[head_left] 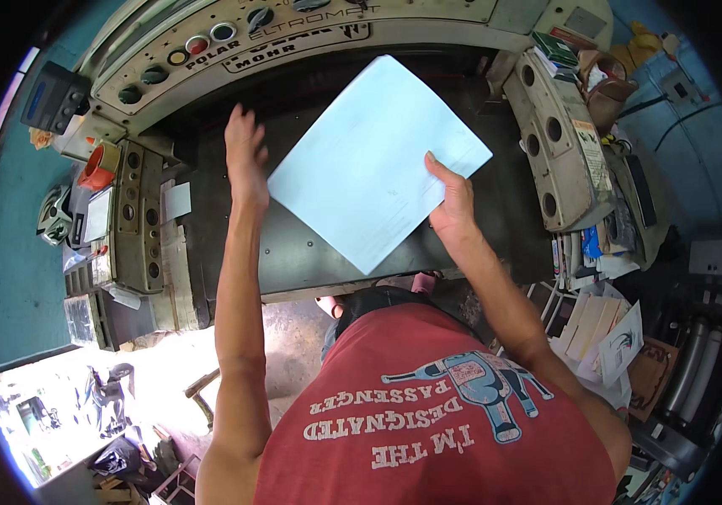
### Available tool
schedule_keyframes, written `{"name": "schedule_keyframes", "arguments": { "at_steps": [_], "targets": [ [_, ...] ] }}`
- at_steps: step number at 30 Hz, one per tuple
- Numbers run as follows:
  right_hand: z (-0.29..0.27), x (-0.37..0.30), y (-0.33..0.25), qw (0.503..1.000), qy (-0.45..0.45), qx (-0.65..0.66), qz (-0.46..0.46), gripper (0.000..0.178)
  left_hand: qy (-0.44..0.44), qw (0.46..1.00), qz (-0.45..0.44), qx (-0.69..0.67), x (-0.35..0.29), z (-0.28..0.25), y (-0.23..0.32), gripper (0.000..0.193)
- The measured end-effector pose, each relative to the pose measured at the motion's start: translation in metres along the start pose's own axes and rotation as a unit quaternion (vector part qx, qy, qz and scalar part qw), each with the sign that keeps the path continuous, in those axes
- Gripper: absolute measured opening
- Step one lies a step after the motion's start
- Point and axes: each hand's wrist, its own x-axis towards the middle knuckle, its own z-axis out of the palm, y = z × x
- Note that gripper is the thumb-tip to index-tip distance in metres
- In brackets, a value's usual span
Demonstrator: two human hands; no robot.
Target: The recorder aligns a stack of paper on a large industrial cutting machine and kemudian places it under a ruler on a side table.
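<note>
A stack of pale bluish-white paper sheets (369,160) is held at a slant above the dark metal table (293,244) of a large cutting machine. My right hand (452,198) grips its lower right edge. The thumb lies on the top sheet and the other fingers are hidden underneath. To the left of the stack, my left hand (246,156) is raised with its fingers apart and nothing in it. Its wrist is close to the stack's left corner, and I cannot tell whether they touch. Faint print shows on the top sheet.
The machine's control panel (209,50), with knobs and buttons, spans the far side. Side blocks with round holes flank the table on the left (138,219) and right (559,139). An orange cup (100,166) stands at left. Papers and a box (592,328) crowd the lower right.
</note>
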Motion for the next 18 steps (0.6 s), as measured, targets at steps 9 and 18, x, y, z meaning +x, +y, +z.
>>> {"name": "schedule_keyframes", "arguments": {
  "at_steps": [9,18],
  "targets": [
    [-0.087,0.019,0.098,0.965,0.233,0.024,0.115,0.049,-0.016,0.923,-0.375,-0.086,-0.130,0.031,-0.167,0.049],
    [-0.134,0.079,0.011,0.900,-0.095,-0.389,0.175,0.031,-0.069,0.931,-0.358,-0.016,-0.095,-0.001,-0.174,0.042]
  ]
}}
